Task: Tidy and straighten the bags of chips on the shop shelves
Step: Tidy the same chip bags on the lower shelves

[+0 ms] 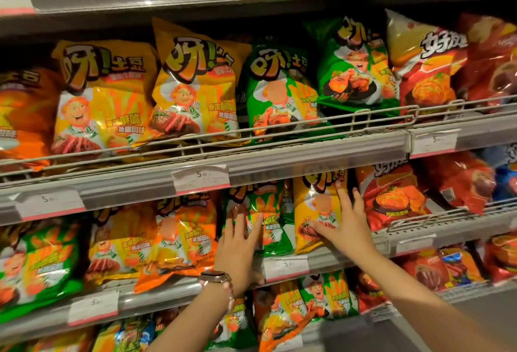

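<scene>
On the middle shelf a green chip bag (268,211) stands upright beside a yellow chip bag (316,211). My left hand (237,245), a watch on its wrist, lies flat with straight fingers against the front of the green bag. My right hand (347,220) presses with spread fingers on the yellow bag, its fingertips reaching the bag's right edge. Neither hand grips a bag. An orange bag (181,239) leans just left of my left hand.
The shelf above holds yellow bags (193,82), green bags (279,91) and red bags (428,68) behind a wire rail (307,124). Red bags (391,197) stand right of my right hand. Price-tag strips (201,179) front each shelf. More bags fill the lower shelf (324,298).
</scene>
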The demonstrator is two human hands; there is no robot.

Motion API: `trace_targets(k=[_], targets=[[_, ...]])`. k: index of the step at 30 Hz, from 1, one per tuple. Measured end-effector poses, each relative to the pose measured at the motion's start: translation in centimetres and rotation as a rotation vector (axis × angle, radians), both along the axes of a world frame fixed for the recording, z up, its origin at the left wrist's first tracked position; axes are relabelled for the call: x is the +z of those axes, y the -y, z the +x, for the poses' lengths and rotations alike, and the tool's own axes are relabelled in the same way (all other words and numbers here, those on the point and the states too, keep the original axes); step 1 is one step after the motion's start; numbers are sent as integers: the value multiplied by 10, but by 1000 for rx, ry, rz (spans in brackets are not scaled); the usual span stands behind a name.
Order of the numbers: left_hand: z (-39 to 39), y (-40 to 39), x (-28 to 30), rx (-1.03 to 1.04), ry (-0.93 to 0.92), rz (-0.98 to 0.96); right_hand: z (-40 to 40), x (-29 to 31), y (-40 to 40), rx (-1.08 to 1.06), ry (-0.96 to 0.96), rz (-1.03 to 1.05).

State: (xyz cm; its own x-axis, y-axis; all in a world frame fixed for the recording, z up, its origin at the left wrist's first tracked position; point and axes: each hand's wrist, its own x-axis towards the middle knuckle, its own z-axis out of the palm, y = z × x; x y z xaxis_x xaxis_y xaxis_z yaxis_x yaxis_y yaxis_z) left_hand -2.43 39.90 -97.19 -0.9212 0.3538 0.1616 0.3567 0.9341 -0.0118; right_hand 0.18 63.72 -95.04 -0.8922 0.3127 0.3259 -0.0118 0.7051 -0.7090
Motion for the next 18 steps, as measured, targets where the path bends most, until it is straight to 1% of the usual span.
trace_targets(k=[4,6,9,11,14,18], targets=[[0,-1,-3,-8,-4,36,-11,-1,-9,61,94,-96],[-1,-1,-5,-13,-8,50,-13,-1,-14,97,111,-126],[-2,-1,-8,-21,-27,61,-12,-2,-18,163,81,-205],[-2,-1,-8,-22,-23,66,-11,-5,-18,199,63,-194],[-1,0,-6,-28,-5,66,-9,-8,-16,180,-11,-174],[0,2,-3,-33,17,73,-6,-5,-12,162,-96,-251]])
